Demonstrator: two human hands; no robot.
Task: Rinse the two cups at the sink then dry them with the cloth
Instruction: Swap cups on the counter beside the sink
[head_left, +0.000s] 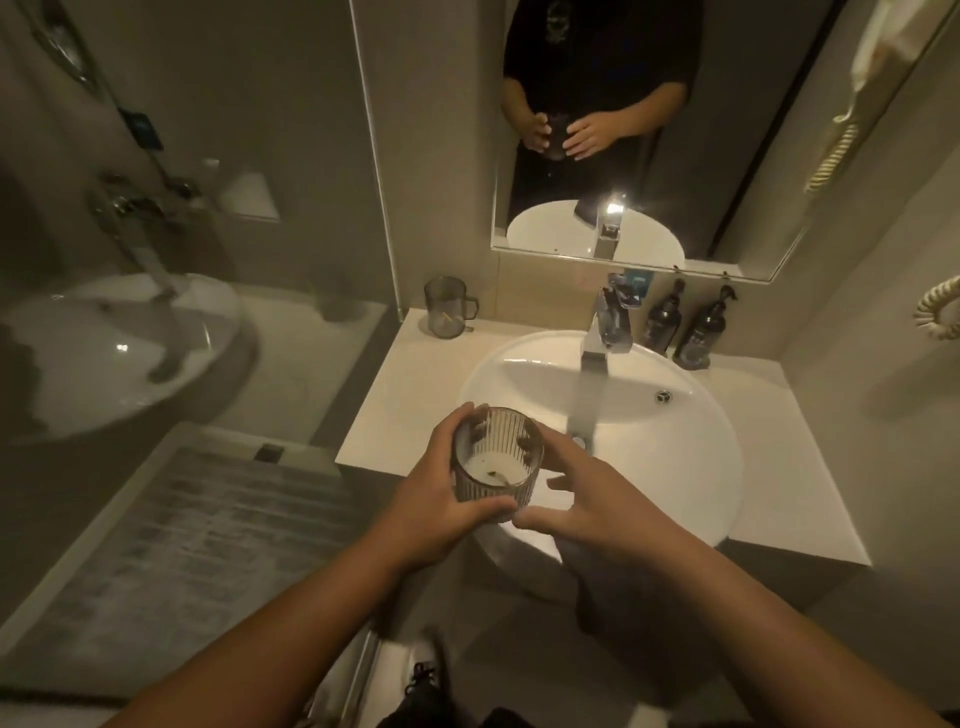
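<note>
A ribbed grey glass cup (497, 457) is held upright over the near left rim of the white round sink (691, 467), with my left hand (441, 499) wrapped around its left side. My right hand (587, 499) hovers just right of the cup with fingers spread, at most brushing it. A second grey cup with a handle (448, 307) stands on the counter at the back left. From the chrome tap (605, 332) a stream of water runs into the basin, to the right of the held cup. No cloth is in view.
Two dark pump bottles (680, 325) stand behind the sink at the right. A mirror (649, 130) hangs above. A glass shower partition (379, 156) borders the counter on the left. A grey bath mat (197, 545) lies on the floor to the left.
</note>
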